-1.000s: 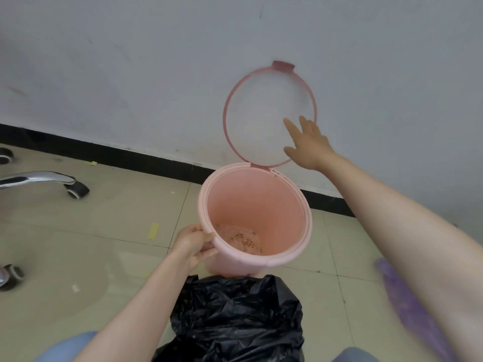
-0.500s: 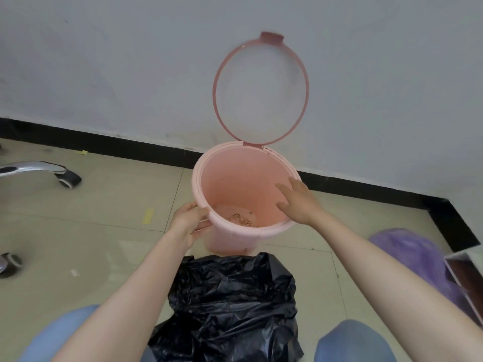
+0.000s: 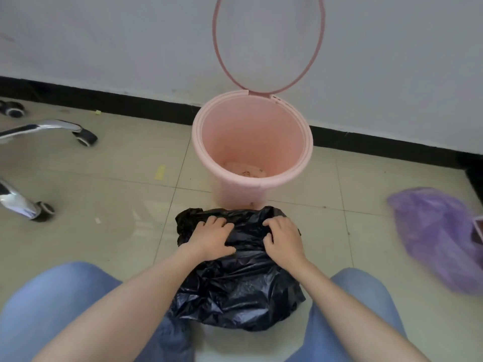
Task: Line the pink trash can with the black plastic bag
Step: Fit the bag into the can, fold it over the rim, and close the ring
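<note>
The pink trash can stands on the tiled floor by the wall, its ring lid swung up and leaning back. A bit of paper lies at its bottom. A crumpled black plastic bag lies on the floor just in front of the can, between my knees. My left hand and my right hand both rest on the bag's far end, fingers curled into the plastic. Neither hand touches the can.
Chrome chair legs with castors reach in from the left. A purple plastic bag lies on the floor at the right, next to a box corner. A black skirting board runs along the white wall behind the can.
Both hands have left the can's rim and come down onto the black bag. The lid stays up. The view has tilted downward.
</note>
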